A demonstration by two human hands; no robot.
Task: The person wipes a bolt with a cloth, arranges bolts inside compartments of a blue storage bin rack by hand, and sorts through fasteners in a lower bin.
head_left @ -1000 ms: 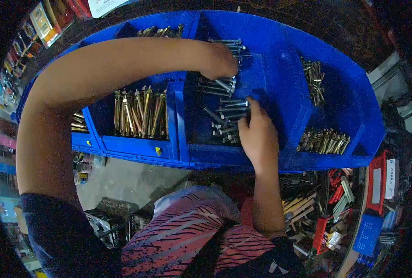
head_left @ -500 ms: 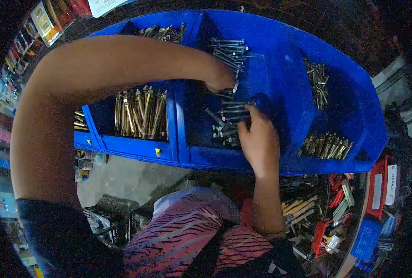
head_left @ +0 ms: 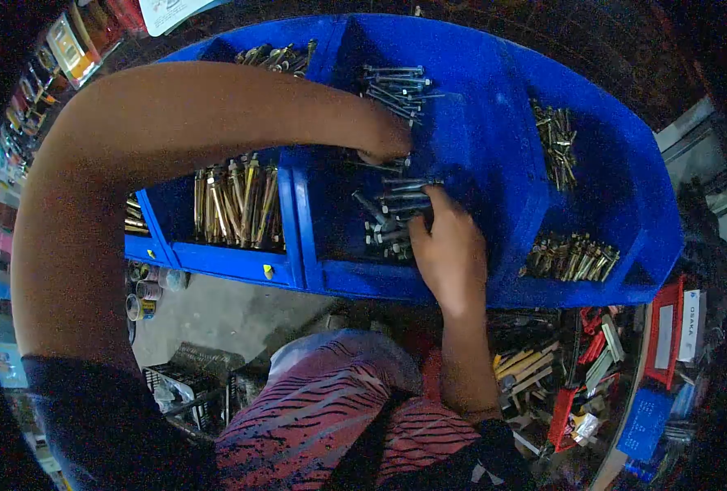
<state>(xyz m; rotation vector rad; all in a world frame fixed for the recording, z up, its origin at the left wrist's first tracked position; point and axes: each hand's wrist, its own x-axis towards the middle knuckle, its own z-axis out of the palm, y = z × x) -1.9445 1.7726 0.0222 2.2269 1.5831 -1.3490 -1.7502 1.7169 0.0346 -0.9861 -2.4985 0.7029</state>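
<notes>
Silver bolts (head_left: 396,204) lie roughly in rows in a middle compartment of a blue bin (head_left: 494,123). At their right ends is my right hand (head_left: 453,250), its thumb and index finger apart, the index fingertip touching the bolts. My left hand (head_left: 386,135) reaches in from the left, palm down, over the bolts between the far pile (head_left: 396,82) and the near one. Its fingers point down and are hidden, so what they hold cannot be made out.
Brass-coloured anchor bolts (head_left: 237,200) stand in the left compartment, with more (head_left: 278,59) behind. Two further piles (head_left: 556,143) (head_left: 572,255) lie in the right compartments. Black crates (head_left: 188,380) are on the floor at left; a red basket (head_left: 666,327) is at right.
My left hand has moved nearer along the bolts, uncovering the far pile. My right hand has shifted slightly left, still beside the near bolts.
</notes>
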